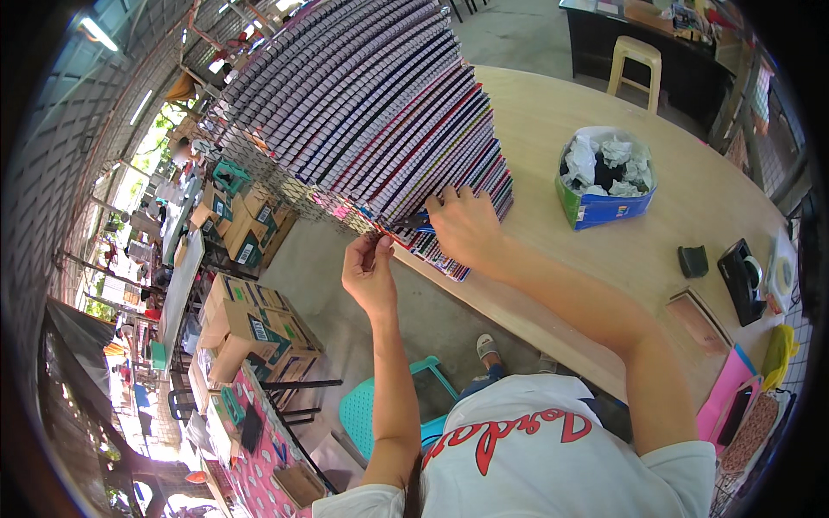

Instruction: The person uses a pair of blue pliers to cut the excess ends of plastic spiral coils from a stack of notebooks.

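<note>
A tall stack of spiral-bound notebooks [380,112] stands at the table's edge, bindings facing me. My right hand [469,226] is closed around a small pair of pliers [416,222] with blue handles. The pliers' dark jaws point left, at the end of a notebook's spiral low in the stack. Just left of the jaws, my left hand [370,274] is closed, thumb and fingertips pinched at the lower corner of that notebook. Whether a bit of wire or the cover's corner sits in the pinch is too small to tell.
On the pale round table [527,112] stands a box [609,177] of crumpled plastic and scraps. Farther right are a black tape dispenser [741,281] and a shallow wooden box [698,319]. A teal chair [358,414] and cardboard boxes [250,328] are at the left.
</note>
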Demonstrator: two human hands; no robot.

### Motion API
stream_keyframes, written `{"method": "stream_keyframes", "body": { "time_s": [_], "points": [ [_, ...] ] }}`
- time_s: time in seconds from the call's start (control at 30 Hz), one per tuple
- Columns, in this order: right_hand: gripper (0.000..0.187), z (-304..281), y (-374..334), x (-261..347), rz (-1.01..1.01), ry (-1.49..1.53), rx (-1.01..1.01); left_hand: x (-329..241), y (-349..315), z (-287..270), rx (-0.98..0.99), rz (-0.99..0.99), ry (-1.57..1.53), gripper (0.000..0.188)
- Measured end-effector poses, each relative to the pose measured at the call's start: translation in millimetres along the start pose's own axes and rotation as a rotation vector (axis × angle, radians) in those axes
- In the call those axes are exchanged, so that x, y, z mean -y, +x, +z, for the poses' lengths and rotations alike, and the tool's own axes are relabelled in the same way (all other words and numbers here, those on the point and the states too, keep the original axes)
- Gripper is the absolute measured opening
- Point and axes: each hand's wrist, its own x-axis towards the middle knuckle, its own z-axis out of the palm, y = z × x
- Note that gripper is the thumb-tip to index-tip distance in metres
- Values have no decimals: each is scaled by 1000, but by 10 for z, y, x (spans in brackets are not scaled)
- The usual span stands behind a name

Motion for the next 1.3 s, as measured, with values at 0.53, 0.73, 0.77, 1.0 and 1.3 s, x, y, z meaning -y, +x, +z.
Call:
{"method": "stream_keyframes", "body": {
  "time_s": [0.53,0.73,0.77,1.0,1.3],
  "points": [
    [12,-67,109,-89,-72,97,42,-8,43,1,9,11,80,14],
    [12,-127,78,-72,-70,118,99,-72,28,-20,7,-14,101,20],
    [13,-140,61,-64,-47,90,52,-82,29,-28,19,-6,101,20],
    [21,-189,39,19,-53,-26,-123,-154,54,-89,90,-3,72,27],
    [25,-201,29,52,-27,-44,-87,-120,98,-94,83,-2,50,20]
  ]
}}
